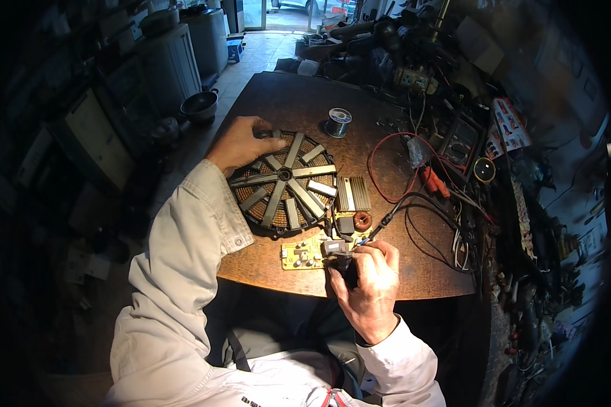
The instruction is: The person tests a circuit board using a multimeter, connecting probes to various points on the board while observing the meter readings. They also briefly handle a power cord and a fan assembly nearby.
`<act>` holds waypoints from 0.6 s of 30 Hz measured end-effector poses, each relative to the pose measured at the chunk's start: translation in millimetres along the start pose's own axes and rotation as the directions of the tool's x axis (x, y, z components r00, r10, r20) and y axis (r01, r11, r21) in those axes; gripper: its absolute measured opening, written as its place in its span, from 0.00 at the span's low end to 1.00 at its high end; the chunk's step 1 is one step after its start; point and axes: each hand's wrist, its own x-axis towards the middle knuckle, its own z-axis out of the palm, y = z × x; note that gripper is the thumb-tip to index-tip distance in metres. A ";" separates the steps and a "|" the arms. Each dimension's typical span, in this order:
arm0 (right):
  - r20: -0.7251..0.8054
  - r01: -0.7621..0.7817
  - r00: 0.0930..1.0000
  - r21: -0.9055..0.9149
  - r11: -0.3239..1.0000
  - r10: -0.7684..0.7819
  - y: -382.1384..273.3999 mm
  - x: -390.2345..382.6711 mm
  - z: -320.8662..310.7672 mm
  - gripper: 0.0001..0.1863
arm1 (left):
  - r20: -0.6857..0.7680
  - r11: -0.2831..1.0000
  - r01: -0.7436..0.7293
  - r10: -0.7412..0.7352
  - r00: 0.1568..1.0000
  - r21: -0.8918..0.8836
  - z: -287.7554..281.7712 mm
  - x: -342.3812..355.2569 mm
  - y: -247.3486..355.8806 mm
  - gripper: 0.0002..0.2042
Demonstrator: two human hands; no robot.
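The person is sitting at a dark round desk [387,271] with an opened-up cooker part spread in front of them. The left hand [241,144] is resting on the far left rim of the round coil disc [283,182], fingers curled over its edge, so it is gripping or steadying the disc. The right hand [368,281] is closed around a thin black probe [385,220] near its tip, holding it like a pen; the fingers are wrapped tight, with nothing else visible in them.

The disc is lying flat near the middle of the desk, its pale spokes fanning out from the hub. Touching its near right side is the yellow circuit board [305,252], which is sitting close to the near edge of the desk, its long axis running left to right. A ribbed metal heat sink [353,193] and a small copper ring coil [363,220] are standing on the board's right part.

The probe is pointing down and left, toward the board's right end, its long axis slanting up to the right where its black lead [428,203] is trailing away.

As a judgement, the work is partway along: the parts are already exposed and laid out, and the board is being probed, with reassembly not yet done. A solder spool [339,122] and a red wire [387,152] are lying farther back.
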 end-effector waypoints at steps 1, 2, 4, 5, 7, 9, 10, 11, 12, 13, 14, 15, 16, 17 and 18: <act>0.000 -0.010 1.000 -0.001 1.000 0.010 0.2 0.3 0.3 0.21 | 0.009 1.000 0.001 0.000 1.000 -0.017 -3.3 -2.9 5.4 0.37; 0.000 -0.021 1.000 -0.002 1.000 0.021 0.3 0.5 0.5 0.21 | -0.024 0.999 -0.022 0.023 0.999 0.038 -4.4 -8.3 11.5 0.34; -0.006 -0.038 0.999 -0.001 0.999 0.038 -2.2 1.4 1.8 0.20 | -0.004 0.981 0.003 -0.002 1.000 0.196 -8.1 -12.0 13.1 0.31; -0.008 -0.046 0.999 -0.001 0.999 0.046 -3.9 2.4 2.7 0.20 | 0.004 0.962 0.014 -0.016 1.000 0.272 -8.1 -13.0 12.4 0.29; 0.000 -0.030 1.000 -0.025 0.999 0.030 -9.0 6.4 5.5 0.19 | -0.048 0.947 -0.015 0.032 0.998 0.320 -4.4 -14.6 2.1 0.27; -0.002 -0.007 1.000 -0.063 0.998 0.007 -11.5 8.1 7.3 0.18 | -0.094 0.949 -0.100 0.133 0.987 0.298 5.7 -10.3 -9.6 0.26; -0.006 -0.026 1.000 -0.053 0.998 0.026 -9.8 7.6 8.2 0.18 | -0.097 0.956 -0.121 0.152 0.984 0.265 10.8 -7.3 -7.5 0.23; -0.027 -0.023 0.999 -0.027 0.999 0.022 -8.2 6.2 8.9 0.19 | -0.115 0.915 -0.180 0.234 0.965 0.360 11.6 -9.3 -6.9 0.22; -0.050 -0.018 0.999 -0.002 1.000 0.018 -6.6 4.7 9.5 0.19 | -0.124 0.861 -0.231 0.317 0.940 0.453 10.5 -12.7 -5.6 0.22; -0.071 -0.014 0.997 0.023 1.000 0.015 -5.4 4.3 10.4 0.20 | -0.125 0.796 -0.274 0.397 0.909 0.540 8.5 -15.1 -3.8 0.21; -0.093 0.002 0.996 0.060 0.998 0.003 -2.5 1.0 9.2 0.19 | -0.183 0.843 -0.257 0.379 0.907 0.472 6.6 -16.8 -0.4 0.20; -0.123 0.016 0.992 0.078 0.997 -0.006 -1.8 -1.4 4.1 0.20 | -0.239 0.884 -0.240 0.354 0.904 0.401 4.7 -18.6 4.6 0.19; -0.121 -0.030 0.992 0.117 0.993 0.044 -2.6 -6.4 -5.9 0.20 | -0.294 0.921 -0.226 0.322 0.900 0.316 5.8 -21.0 8.7 0.18; -0.118 -0.075 0.989 0.155 0.985 0.094 -3.9 -14.3 -14.0 0.20 | -0.320 0.902 -0.231 0.354 0.879 0.364 6.9 -23.0 12.9 0.18; -0.056 -0.263 0.950 0.381 0.886 0.307 -6.4 -28.1 -16.2 0.18 | -0.346 0.881 -0.227 0.384 0.856 0.415 7.1 -26.2 15.5 0.17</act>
